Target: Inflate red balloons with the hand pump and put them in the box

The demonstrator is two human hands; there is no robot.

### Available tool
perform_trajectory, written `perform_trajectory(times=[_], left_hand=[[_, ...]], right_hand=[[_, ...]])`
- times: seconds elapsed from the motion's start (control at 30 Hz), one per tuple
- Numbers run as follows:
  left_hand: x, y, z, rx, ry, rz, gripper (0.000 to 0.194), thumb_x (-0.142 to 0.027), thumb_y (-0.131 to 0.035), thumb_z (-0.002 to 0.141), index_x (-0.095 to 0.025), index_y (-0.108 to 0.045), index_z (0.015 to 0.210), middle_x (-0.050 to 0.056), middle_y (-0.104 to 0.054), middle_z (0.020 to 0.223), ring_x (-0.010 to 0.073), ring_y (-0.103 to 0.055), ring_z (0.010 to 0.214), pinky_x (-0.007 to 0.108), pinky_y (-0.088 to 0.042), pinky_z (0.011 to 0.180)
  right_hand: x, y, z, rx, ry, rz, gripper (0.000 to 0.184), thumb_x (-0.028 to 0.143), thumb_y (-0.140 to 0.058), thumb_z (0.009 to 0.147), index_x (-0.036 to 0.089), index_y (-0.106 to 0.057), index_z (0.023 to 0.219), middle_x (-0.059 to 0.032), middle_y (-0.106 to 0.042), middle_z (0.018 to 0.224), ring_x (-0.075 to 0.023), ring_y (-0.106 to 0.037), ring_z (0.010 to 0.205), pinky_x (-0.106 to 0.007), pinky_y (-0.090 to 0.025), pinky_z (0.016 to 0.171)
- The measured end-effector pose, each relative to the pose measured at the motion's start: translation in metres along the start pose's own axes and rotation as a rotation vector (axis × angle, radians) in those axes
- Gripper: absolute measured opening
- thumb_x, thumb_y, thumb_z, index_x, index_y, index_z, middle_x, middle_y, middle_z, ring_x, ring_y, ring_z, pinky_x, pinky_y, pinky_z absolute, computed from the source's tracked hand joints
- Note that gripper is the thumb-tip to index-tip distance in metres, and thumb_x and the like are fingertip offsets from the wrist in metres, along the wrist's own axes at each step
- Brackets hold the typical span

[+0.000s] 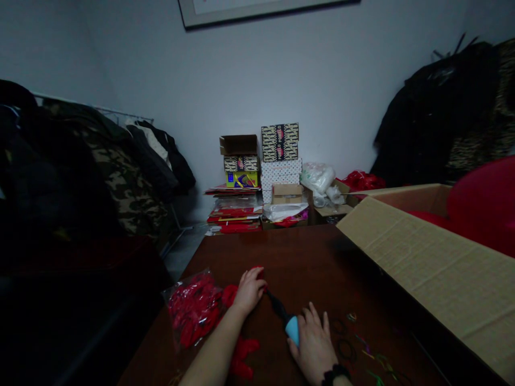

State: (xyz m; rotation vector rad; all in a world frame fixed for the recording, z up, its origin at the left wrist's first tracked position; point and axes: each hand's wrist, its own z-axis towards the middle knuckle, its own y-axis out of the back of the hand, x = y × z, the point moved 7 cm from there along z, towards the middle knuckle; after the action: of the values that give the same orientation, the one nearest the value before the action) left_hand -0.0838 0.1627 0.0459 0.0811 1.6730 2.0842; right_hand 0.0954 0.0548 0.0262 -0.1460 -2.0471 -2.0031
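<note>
A hand balloon pump (293,329), light blue with a black nozzle end, lies slantwise low over the brown table. My right hand (315,343) is around its blue end, thumb on one side and fingers on the other, fairly straight. At the nozzle tip, my left hand (250,292) has its fingers closed on a small red balloon (257,269), mostly hidden by the fingers. Left of that hand sits a clear plastic bag (193,308) full of red balloons. Loose red balloons (243,356) lie beside my left forearm.
An open cardboard box (434,268) with large red inflated balloons (486,206) stands at the right. Rubber bands and coloured ribbon bits (368,351) lie near my right hand. Stacked shoe boxes (280,142) rise behind the table (306,252). Clothes (116,171) hang at the left.
</note>
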Motion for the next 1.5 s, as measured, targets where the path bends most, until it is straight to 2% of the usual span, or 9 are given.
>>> perform_trajectory(times=[0.33, 0.47, 0.7, 0.8, 0.9, 0.97, 1.07, 1.23, 1.5], left_hand=[[-0.034, 0.004, -0.003, 0.095, -0.184, 0.003, 0.024, -0.016, -0.057, 0.076, -0.028, -0.070, 0.093, 0.002, -0.047, 0.138, 0.0224, -0.032, 0.131, 0.048, -0.013, 0.111], [-0.047, 0.012, -0.014, 0.117, -0.232, 0.024, 0.022, -0.016, -0.057, 0.077, -0.027, -0.070, 0.090, 0.002, -0.047, 0.137, 0.0232, -0.032, 0.131, 0.049, -0.013, 0.111], [-0.076, 0.034, -0.043, 0.088, -0.265, 0.018, 0.029, -0.017, -0.056, 0.078, -0.031, -0.068, 0.100, 0.002, -0.045, 0.139, 0.0234, -0.030, 0.132, 0.051, -0.011, 0.111], [-0.096, 0.030, -0.057, 0.123, -0.312, 0.020, 0.026, -0.019, -0.059, 0.076, -0.033, -0.070, 0.095, 0.000, -0.043, 0.141, 0.0246, -0.028, 0.134, 0.053, -0.004, 0.110], [-0.109, 0.011, -0.078, 0.184, -0.287, 0.010, 0.023, -0.020, -0.057, 0.078, -0.033, -0.071, 0.092, 0.000, -0.048, 0.138, 0.0227, -0.031, 0.132, 0.053, -0.002, 0.111], [-0.107, -0.002, -0.092, 0.165, -0.186, 0.014, 0.031, -0.018, -0.052, 0.082, -0.034, -0.066, 0.105, 0.002, -0.048, 0.138, 0.0207, -0.033, 0.131, 0.052, -0.005, 0.111], [-0.101, -0.013, -0.107, 0.107, -0.147, -0.011, 0.033, -0.022, -0.048, 0.086, -0.036, -0.062, 0.112, 0.002, -0.045, 0.141, 0.0194, -0.033, 0.132, 0.051, -0.013, 0.111], [-0.093, -0.017, -0.108, 0.114, -0.157, -0.038, 0.032, -0.029, -0.050, 0.086, -0.039, -0.061, 0.114, 0.001, -0.049, 0.138, 0.0215, -0.036, 0.130, 0.050, -0.019, 0.110], [-0.089, -0.017, -0.110, 0.049, -0.130, -0.069, 0.027, -0.032, -0.050, 0.086, -0.039, -0.066, 0.106, -0.001, -0.049, 0.138, 0.0220, -0.039, 0.128, 0.048, -0.027, 0.108]], right_hand=[[-0.002, 0.002, 0.000, -0.039, -0.001, 0.053, 0.053, 0.041, -0.045, 0.072, 0.015, -0.055, 0.117, -0.0123, -0.049, 0.132, -0.0304, -0.023, 0.136, -0.054, -0.005, 0.111], [0.001, 0.002, -0.012, -0.065, 0.008, 0.079, 0.050, 0.038, -0.042, 0.074, 0.014, -0.056, 0.115, -0.0131, -0.051, 0.130, -0.0305, -0.025, 0.135, -0.055, -0.006, 0.110], [-0.012, 0.013, -0.044, -0.033, -0.095, 0.211, 0.041, 0.033, -0.031, 0.081, 0.018, -0.059, 0.108, -0.0106, -0.055, 0.126, -0.0266, -0.037, 0.129, -0.054, -0.020, 0.108], [-0.012, 0.016, -0.058, -0.068, -0.084, 0.148, 0.042, 0.037, -0.035, 0.080, 0.018, -0.061, 0.107, -0.0101, -0.045, 0.137, -0.0282, -0.024, 0.136, -0.056, -0.013, 0.109], [0.001, 0.003, -0.072, -0.106, -0.078, 0.057, 0.062, 0.043, -0.037, 0.080, 0.007, -0.042, 0.130, -0.0162, -0.023, 0.148, -0.0305, -0.010, 0.139, -0.057, -0.003, 0.110], [0.012, -0.013, -0.080, -0.088, -0.098, 0.064, 0.064, 0.039, -0.035, 0.082, 0.007, -0.031, 0.137, -0.0165, -0.018, 0.149, -0.0298, -0.010, 0.139, -0.057, 0.000, 0.110], [0.027, -0.031, -0.084, -0.067, -0.089, 0.081, 0.059, 0.027, -0.034, 0.080, 0.011, -0.033, 0.137, -0.0123, -0.017, 0.149, -0.0262, -0.011, 0.138, -0.055, -0.001, 0.111], [0.046, -0.037, -0.079, -0.186, 0.017, 0.141, 0.054, 0.018, -0.031, 0.081, 0.033, -0.039, 0.132, -0.0011, -0.019, 0.150, -0.0204, -0.012, 0.138, -0.055, -0.006, 0.112], [0.055, -0.070, -0.070, -0.149, 0.028, 0.065, 0.052, 0.019, -0.031, 0.083, 0.032, -0.038, 0.133, -0.0064, -0.020, 0.148, -0.0213, -0.014, 0.137, -0.056, -0.005, 0.111]])
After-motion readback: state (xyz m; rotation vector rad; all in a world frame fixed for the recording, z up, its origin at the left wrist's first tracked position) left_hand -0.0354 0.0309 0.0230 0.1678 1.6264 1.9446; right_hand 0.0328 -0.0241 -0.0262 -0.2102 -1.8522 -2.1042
